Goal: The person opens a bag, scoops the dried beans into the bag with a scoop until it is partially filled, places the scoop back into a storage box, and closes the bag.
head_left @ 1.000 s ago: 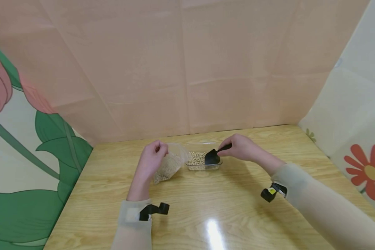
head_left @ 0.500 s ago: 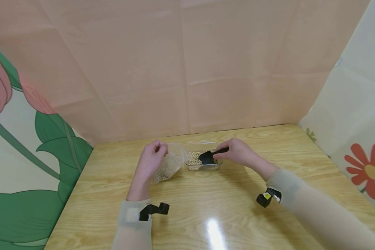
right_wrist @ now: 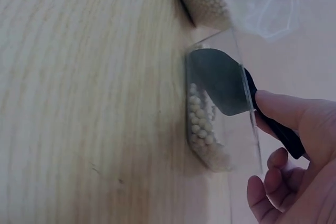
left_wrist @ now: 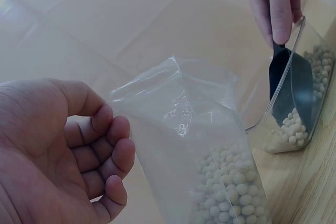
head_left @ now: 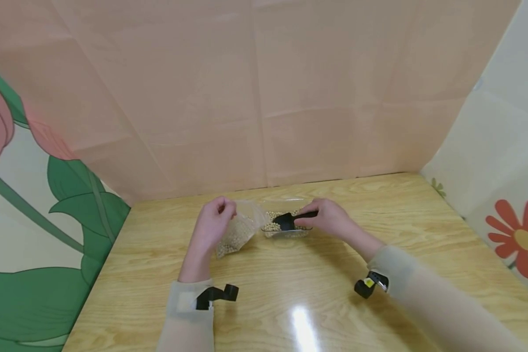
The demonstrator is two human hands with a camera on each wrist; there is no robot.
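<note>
My left hand (head_left: 213, 222) pinches the top edge of a clear plastic bag (left_wrist: 173, 108) between thumb and forefinger, its other fingers curled. Pale round beans (left_wrist: 231, 187) fill the bag's lower part, which rests on the table. Right beside it stands a clear rectangular container (right_wrist: 226, 145) with more of the same beans (right_wrist: 200, 121) inside. By its handle, my right hand (head_left: 327, 217) grips a black scoop (head_left: 284, 221). The scoop's blade (right_wrist: 218, 80) is down inside the container among the beans, toward the bag side.
A wood-grain table (head_left: 264, 293) carries everything. Behind it hangs a plain pinkish backdrop (head_left: 255, 98). Flower-printed sheets flank the left and right sides. A small black camera is strapped to each wrist, on the left (head_left: 220, 294) and right sleeves.
My right hand has moved left and slightly down, pushing the scoop from the container's right end through the beans toward the bag. My left hand and the bag have stayed in place.
</note>
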